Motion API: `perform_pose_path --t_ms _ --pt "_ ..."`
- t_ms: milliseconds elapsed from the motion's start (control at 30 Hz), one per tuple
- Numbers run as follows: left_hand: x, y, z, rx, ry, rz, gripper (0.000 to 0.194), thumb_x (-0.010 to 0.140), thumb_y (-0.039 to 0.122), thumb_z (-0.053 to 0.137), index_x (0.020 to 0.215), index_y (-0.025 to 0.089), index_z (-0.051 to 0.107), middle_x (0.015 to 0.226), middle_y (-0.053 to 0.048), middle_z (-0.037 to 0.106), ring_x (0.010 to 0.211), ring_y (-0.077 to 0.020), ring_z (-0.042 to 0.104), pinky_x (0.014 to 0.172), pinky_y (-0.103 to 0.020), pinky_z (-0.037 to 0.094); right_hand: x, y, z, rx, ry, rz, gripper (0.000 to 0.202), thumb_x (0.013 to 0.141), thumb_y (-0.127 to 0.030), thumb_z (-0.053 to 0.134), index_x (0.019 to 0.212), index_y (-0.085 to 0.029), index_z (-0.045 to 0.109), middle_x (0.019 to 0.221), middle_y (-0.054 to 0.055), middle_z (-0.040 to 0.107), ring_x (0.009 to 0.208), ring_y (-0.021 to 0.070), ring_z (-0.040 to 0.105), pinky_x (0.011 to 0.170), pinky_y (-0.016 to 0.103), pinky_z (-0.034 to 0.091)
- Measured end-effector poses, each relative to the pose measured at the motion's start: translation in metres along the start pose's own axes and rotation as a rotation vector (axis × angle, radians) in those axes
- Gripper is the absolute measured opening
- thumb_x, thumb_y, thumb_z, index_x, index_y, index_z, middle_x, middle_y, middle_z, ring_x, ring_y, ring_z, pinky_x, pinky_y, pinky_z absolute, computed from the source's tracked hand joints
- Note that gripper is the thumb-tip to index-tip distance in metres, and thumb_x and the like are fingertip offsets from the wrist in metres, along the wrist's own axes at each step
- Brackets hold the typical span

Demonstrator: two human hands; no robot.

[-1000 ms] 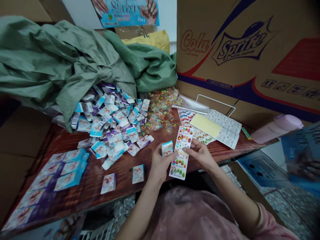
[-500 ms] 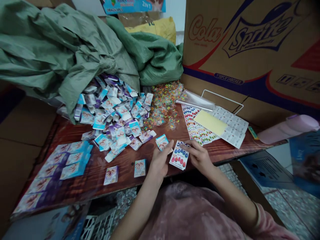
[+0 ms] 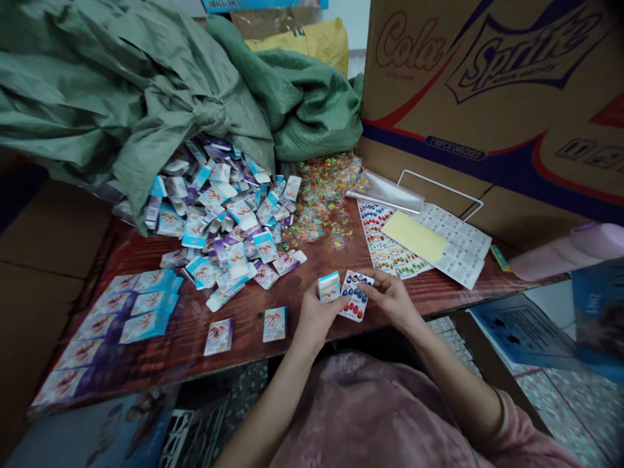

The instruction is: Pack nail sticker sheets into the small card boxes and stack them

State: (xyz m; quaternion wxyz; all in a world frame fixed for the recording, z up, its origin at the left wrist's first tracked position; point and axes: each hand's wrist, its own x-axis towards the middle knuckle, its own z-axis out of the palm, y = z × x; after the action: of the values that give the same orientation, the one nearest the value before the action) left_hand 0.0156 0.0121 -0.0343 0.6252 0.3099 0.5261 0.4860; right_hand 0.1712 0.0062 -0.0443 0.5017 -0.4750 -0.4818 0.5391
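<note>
My left hand [image 3: 316, 318] is closed around a small blue-and-white box [image 3: 329, 286], held upright just above the table's front edge. Its thumb reaches across to the lower left edge of a sticker card [image 3: 354, 298] printed with rows of blue and red egg shapes. On the card's other side, my right hand [image 3: 390, 299] pinches it between thumb and fingers. Whether it is one card or a thin stack, I cannot tell. Left of my hands, a blue box [image 3: 275, 324] and a purple box [image 3: 218, 337] lie apart on the wooden table [image 3: 195, 361].
Small boxes [image 3: 229, 224] spill from a green sack [image 3: 205, 84]. Beside them lies a heap of candy sachets [image 3: 326, 188]. Sticker sheets [image 3: 390, 250] and a yellow card [image 3: 414, 237] lie right. Rows of boxes [image 3: 92, 331] stand left. A large carton [image 3: 478, 117] and pink bottle [image 3: 565, 253] border the right.
The box in my left hand has turned more upright and come closer to the sticker card. My left thumb now touches the card, which has risen slightly. The view has shifted a little.
</note>
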Motion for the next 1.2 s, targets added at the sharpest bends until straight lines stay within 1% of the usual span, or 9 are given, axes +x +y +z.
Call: perform_pose_path --t_ms 133,233,300,467,667,800,933,1067,1200 --pt "-0.003 -0.002 0.0 -0.03 0.064 0.0 0.031 0.043 0.013 0.082 0.068 0.013 0.063 0.062 0.002 0.067 0.057 -0.0128 0.06 0.062 -0.026 0.049 -0.006 0.004 -0.001 -0.329 0.123 -0.254 0.017 0.085 -0.032 0.06 0.094 -0.022 0.071 0.084 0.005 0.072 0.077 0.0192 0.067 0.071 0.032 0.055" --pt "-0.005 0.006 0.003 -0.112 0.078 -0.01 0.032 0.043 0.011 0.081 0.069 0.013 0.063 0.062 0.002 0.066 0.057 -0.0118 0.06 0.062 -0.025 0.049 -0.013 -0.003 -0.001 -0.524 -0.025 -0.46 0.024 0.09 -0.025 0.052 0.107 -0.025 0.069 0.105 0.007 0.068 0.098 0.0202 0.064 0.086 0.034 0.052" --pt "-0.004 0.012 0.003 -0.166 0.078 -0.022 0.034 0.042 0.01 0.081 0.07 0.013 0.062 0.062 0.003 0.066 0.057 -0.0113 0.059 0.061 -0.025 0.049 -0.016 -0.009 0.002 -0.572 -0.114 -0.501 0.032 0.088 -0.026 0.057 0.119 -0.025 0.062 0.116 0.009 0.063 0.107 0.021 0.06 0.092 0.036 0.05" --pt "-0.001 0.018 -0.001 -0.211 0.001 -0.079 0.035 0.043 0.014 0.084 0.069 0.013 0.061 0.063 0.002 0.066 0.057 -0.0115 0.06 0.058 -0.023 0.048 -0.017 -0.014 0.006 -0.546 -0.163 -0.441 0.039 0.084 -0.031 0.065 0.122 -0.024 0.061 0.114 0.008 0.065 0.103 0.021 0.062 0.09 0.034 0.05" --pt "-0.003 0.013 -0.004 -0.138 -0.007 -0.015 0.038 0.049 0.023 0.085 0.074 0.013 0.059 0.067 0.0 0.067 0.06 -0.0125 0.062 0.061 -0.025 0.051 -0.012 0.001 0.011 -0.231 -0.065 -0.12 0.026 0.078 -0.035 0.07 0.1 -0.02 0.071 0.089 0.005 0.073 0.073 0.0178 0.067 0.067 0.03 0.055" --pt "0.0 0.005 -0.007 0.135 0.05 0.081 0.039 0.058 0.036 0.08 0.08 0.015 0.055 0.059 0.005 0.059 0.048 -0.0092 0.054 0.047 -0.021 0.045 -0.007 0.003 0.014 -0.068 0.05 -0.023 0.026 0.075 -0.039 0.071 0.09 -0.018 0.071 0.083 0.004 0.073 0.056 0.0135 0.062 0.054 0.026 0.053" --pt "0.004 -0.005 -0.014 0.428 -0.101 0.086 0.036 0.067 0.041 0.072 0.087 0.017 0.052 0.056 0.007 0.055 0.043 -0.0082 0.047 0.042 -0.019 0.035 -0.001 -0.006 0.01 -0.099 0.148 -0.087 0.021 0.079 -0.036 0.068 0.091 -0.02 0.069 0.075 0.001 0.069 0.051 0.0114 0.057 0.051 0.025 0.049" --pt "0.002 -0.005 -0.018 0.592 -0.203 0.183 0.03 0.074 0.037 0.066 0.093 0.017 0.056 0.073 0.001 0.064 0.06 -0.0121 0.056 0.055 -0.022 0.039 0.005 -0.017 0.004 -0.426 0.007 -0.328 0.014 0.087 -0.028 0.058 0.091 -0.021 0.069 0.082 0.005 0.064 0.072 0.0161 0.06 0.065 0.028 0.05" --pt "0.0 0.004 -0.021 0.799 -0.258 0.287 0.023 0.075 0.039 0.064 0.076 0.018 0.056 0.068 0.002 0.059 0.065 -0.0126 0.053 0.058 -0.022 0.034 0.009 -0.022 0.0 -0.671 -0.268 -0.407 0.018 0.089 -0.019 0.052 0.091 -0.019 0.069 0.079 0.005 0.059 0.073 0.0152 0.058 0.066 0.026 0.048"
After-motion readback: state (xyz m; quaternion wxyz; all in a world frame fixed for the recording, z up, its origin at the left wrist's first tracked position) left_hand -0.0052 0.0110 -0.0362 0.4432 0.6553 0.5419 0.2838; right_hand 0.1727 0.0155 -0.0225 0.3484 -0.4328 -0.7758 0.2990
